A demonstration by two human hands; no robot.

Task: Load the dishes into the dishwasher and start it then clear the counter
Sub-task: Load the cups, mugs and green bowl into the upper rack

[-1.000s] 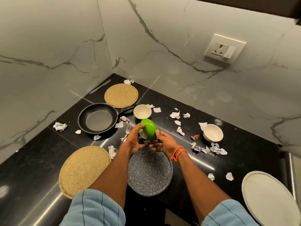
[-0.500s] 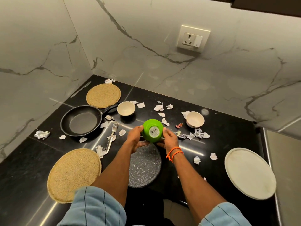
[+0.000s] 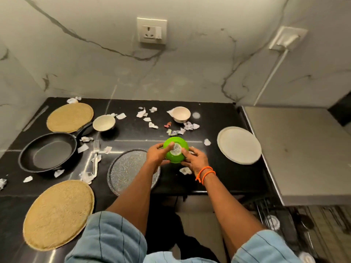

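A green bowl (image 3: 175, 156) is held upside down above the black counter (image 3: 218, 177), its white sticker facing me. My left hand (image 3: 156, 155) grips its left side and my right hand (image 3: 196, 161) grips its right side. Under my left forearm lies a speckled grey plate (image 3: 125, 169). A white plate (image 3: 239, 145) sits at the right, near the counter's edge. Two cream bowls (image 3: 104, 123) (image 3: 181, 114) stand further back. A black frying pan (image 3: 48, 151) and a fork (image 3: 96, 156) lie at the left. An open dishwasher rack (image 3: 275, 219) shows at the lower right.
Torn and crumpled paper scraps (image 3: 150, 118) litter the counter. Two round woven mats (image 3: 70, 117) (image 3: 58, 214) lie at the back left and front left. A steel surface (image 3: 296, 149) adjoins the counter on the right. Marble walls with sockets (image 3: 152, 30) close the back.
The view has swung to the right, bringing the steel surface and dishwasher rack into sight. Both hands have carried the green bowl rightward, past the grey plate.
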